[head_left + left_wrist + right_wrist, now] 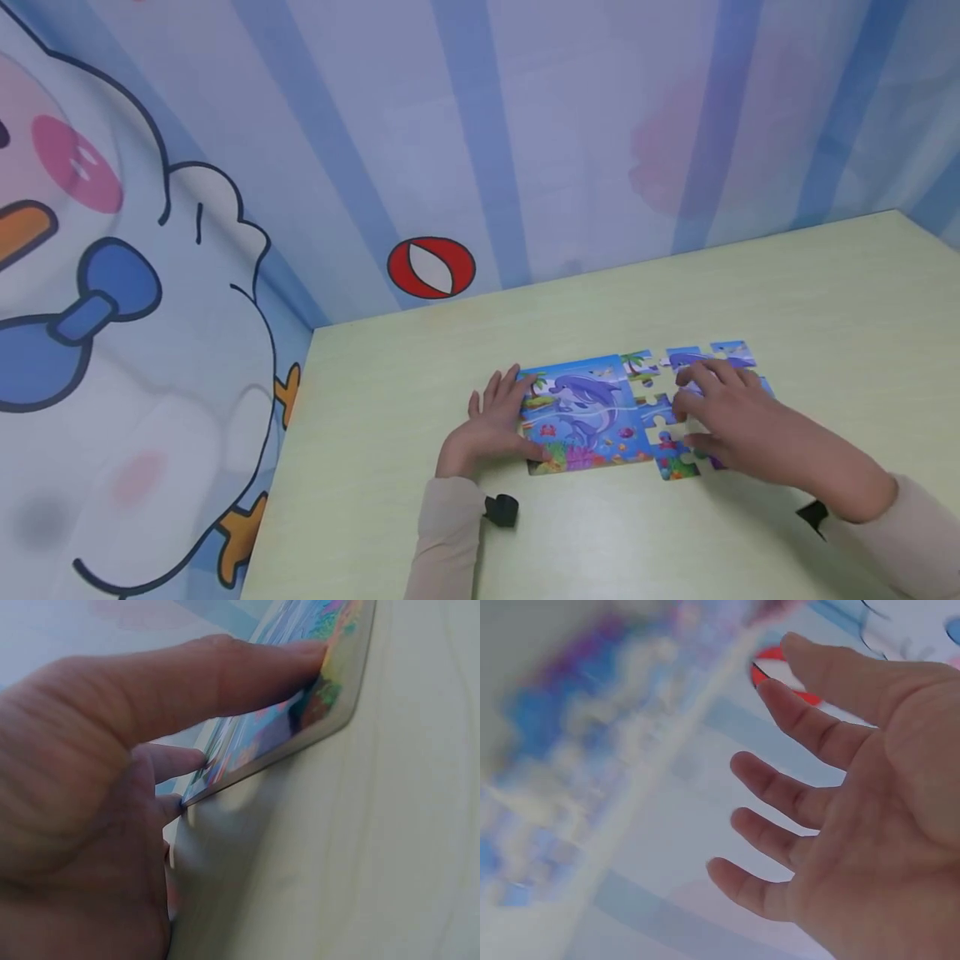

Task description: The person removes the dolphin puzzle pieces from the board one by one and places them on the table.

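Observation:
A dolphin picture board (577,412) lies flat on the table. My left hand (487,429) spans its left edge with fairly straight fingers. In the left wrist view the thumb (262,675) rests on the board's corner, and fingertips touch it farther along the edge. Several jigsaw pieces with matching artwork lie right of the board, among them a palm-tree piece (639,363) and a coral piece (677,467). Over these pieces hovers my right hand (738,421), partly hiding them. The right wrist view shows its fingers (780,791) spread and loosely bent, holding nothing.
The pale wooden table (375,400) extends around the board and pieces. Behind it hangs a striped blue backdrop (570,150) with a red-and-white ball printed on it. A large cartoon bird (187,350) is printed on the left side. Dark wrist-camera parts (502,510) show at the sleeves.

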Motion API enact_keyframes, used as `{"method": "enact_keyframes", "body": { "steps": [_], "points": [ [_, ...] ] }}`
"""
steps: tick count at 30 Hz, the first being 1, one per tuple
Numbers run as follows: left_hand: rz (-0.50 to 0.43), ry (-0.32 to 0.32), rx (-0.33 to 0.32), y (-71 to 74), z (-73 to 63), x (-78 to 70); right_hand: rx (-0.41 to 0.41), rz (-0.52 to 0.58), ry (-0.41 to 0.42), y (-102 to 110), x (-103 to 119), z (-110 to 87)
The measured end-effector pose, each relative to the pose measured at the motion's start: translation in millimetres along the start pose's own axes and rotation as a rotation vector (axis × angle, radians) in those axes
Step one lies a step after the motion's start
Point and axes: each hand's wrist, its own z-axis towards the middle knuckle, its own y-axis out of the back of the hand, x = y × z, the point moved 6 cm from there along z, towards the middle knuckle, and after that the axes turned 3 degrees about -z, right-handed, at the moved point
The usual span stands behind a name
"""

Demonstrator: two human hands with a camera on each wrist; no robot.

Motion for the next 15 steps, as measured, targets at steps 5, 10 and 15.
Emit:
{"method": "enact_keyframes", "body": {
  "steps": [5, 10, 15],
  "points": [
    [-0.003, 0.001, -0.016, 2.2, -1.7, 4.0, -0.021, 0.042, -0.001, 27, -2, 22.5],
    [-0.016, 0.000, -0.026, 0.4, -2.5, 8.1, 0.005, 0.105, -0.053, 42, 1, 40.5],
    [-0.020, -0.007, -0.029, -1.1, -3.0, 8.3, 0.029, 0.161, -0.104, 47, 4, 51.2]
  ]
}}
